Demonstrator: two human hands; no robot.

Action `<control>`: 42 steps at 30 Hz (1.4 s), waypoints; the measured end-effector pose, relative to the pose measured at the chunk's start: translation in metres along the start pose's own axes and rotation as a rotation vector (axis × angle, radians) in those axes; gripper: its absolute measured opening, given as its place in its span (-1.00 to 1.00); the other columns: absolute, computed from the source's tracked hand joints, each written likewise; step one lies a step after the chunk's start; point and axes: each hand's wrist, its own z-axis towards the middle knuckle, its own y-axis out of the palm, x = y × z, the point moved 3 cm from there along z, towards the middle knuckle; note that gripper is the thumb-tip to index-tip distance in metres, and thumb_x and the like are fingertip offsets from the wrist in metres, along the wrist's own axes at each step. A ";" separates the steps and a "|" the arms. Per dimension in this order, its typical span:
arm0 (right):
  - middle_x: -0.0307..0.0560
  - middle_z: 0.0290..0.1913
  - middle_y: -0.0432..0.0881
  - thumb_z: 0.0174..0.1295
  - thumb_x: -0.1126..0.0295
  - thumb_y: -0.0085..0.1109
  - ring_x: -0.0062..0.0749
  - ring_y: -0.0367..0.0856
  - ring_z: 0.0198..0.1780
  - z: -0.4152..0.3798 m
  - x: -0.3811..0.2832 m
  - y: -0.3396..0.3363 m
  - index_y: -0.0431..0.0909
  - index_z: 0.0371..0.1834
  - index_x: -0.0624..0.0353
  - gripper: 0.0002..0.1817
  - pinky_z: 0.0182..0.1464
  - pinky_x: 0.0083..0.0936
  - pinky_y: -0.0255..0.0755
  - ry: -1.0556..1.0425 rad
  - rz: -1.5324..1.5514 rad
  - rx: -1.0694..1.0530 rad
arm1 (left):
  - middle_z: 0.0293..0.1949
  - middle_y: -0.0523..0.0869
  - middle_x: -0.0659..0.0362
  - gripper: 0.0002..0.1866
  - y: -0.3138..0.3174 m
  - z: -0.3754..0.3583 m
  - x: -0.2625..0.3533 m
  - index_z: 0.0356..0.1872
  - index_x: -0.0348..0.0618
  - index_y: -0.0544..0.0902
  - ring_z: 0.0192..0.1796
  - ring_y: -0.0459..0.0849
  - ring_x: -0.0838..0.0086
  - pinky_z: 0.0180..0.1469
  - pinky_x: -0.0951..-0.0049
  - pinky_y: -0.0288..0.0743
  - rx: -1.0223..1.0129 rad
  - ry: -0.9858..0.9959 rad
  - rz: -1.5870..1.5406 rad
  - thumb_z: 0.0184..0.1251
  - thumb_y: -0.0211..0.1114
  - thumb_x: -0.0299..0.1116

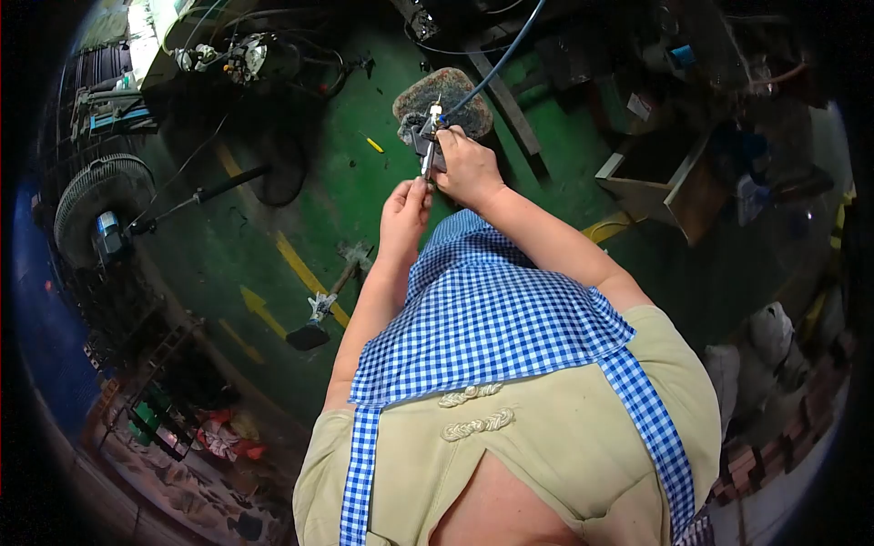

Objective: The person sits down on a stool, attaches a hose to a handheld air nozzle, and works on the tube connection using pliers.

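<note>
My right hand is closed round a dark hand-held tool with a metal fitting at its far end. A blue hose runs up and away from near that fitting. A slim silver piece lies along the tool between my two hands. My left hand pinches at the near end of this piece, fingertips together; the exact kind of tool is hard to make out. Beneath and beyond the tool is a worn, speckled pad, with dark cloth-like material at its near edge.
A yellow-handled slim tool lies on the green floor left of the pad. Further left stand a fan and a black rod. An open box and a long bar are on the right. A stand with a dark foot is near my left arm.
</note>
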 end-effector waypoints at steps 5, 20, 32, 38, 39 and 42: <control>0.03 -0.20 0.55 0.14 0.11 0.26 0.00 0.63 -0.26 -0.002 -0.014 -0.018 0.49 -0.19 0.21 -0.61 -0.27 -0.21 0.53 -0.013 0.055 0.018 | -0.54 0.50 0.34 -0.64 0.009 -0.016 0.000 -0.22 -0.18 0.53 -0.61 0.32 0.74 -0.63 0.77 0.10 -0.266 -0.374 -0.469 0.52 -0.03 -0.08; -0.14 -0.36 0.47 0.42 -0.05 -0.11 -0.51 0.52 -0.44 -0.015 0.012 -0.079 0.43 -0.35 0.19 -0.52 -0.56 -0.63 0.45 0.523 0.905 -0.173 | -0.53 0.50 0.41 -0.79 -0.037 -0.028 -0.015 -0.23 -0.08 0.56 -0.59 0.30 0.82 -0.59 0.80 0.13 0.058 -0.153 -0.376 0.46 0.12 -0.18; -0.17 -0.41 0.43 0.41 -0.05 -0.09 -0.55 0.44 -0.53 -0.021 -0.021 -0.087 0.37 -0.41 0.09 -0.56 -0.58 -0.61 0.41 0.562 0.907 -0.207 | -0.50 0.53 0.41 -0.81 -0.048 -0.030 -0.010 -0.23 -0.07 0.56 -0.58 0.33 0.84 -0.57 0.81 0.13 0.054 -0.111 -0.453 0.45 0.14 -0.19; -0.18 -0.41 0.42 0.40 -0.06 -0.06 -0.58 0.43 -0.56 -0.022 -0.032 -0.087 0.35 -0.45 0.08 -0.55 -0.61 -0.63 0.39 0.574 0.970 -0.210 | -0.51 0.53 0.42 -0.82 -0.054 -0.030 -0.013 -0.24 -0.05 0.56 -0.57 0.34 0.84 -0.57 0.81 0.13 0.051 -0.093 -0.467 0.44 0.16 -0.18; -0.19 -0.41 0.42 0.39 -0.06 -0.05 -0.58 0.42 -0.56 -0.022 -0.033 -0.087 0.35 -0.46 0.08 -0.55 -0.62 -0.63 0.39 0.570 0.991 -0.215 | -0.51 0.53 0.42 -0.82 -0.054 -0.030 -0.013 -0.24 -0.05 0.56 -0.57 0.34 0.84 -0.57 0.81 0.13 0.051 -0.090 -0.465 0.44 0.16 -0.18; -0.20 -0.42 0.42 0.39 -0.06 -0.05 -0.60 0.41 -0.58 -0.022 -0.038 -0.089 0.34 -0.48 0.07 -0.55 -0.64 -0.66 0.38 0.600 0.991 -0.178 | -0.51 0.53 0.43 -0.81 -0.055 -0.030 -0.012 -0.24 -0.04 0.56 -0.57 0.34 0.84 -0.57 0.81 0.13 0.059 -0.093 -0.463 0.43 0.17 -0.17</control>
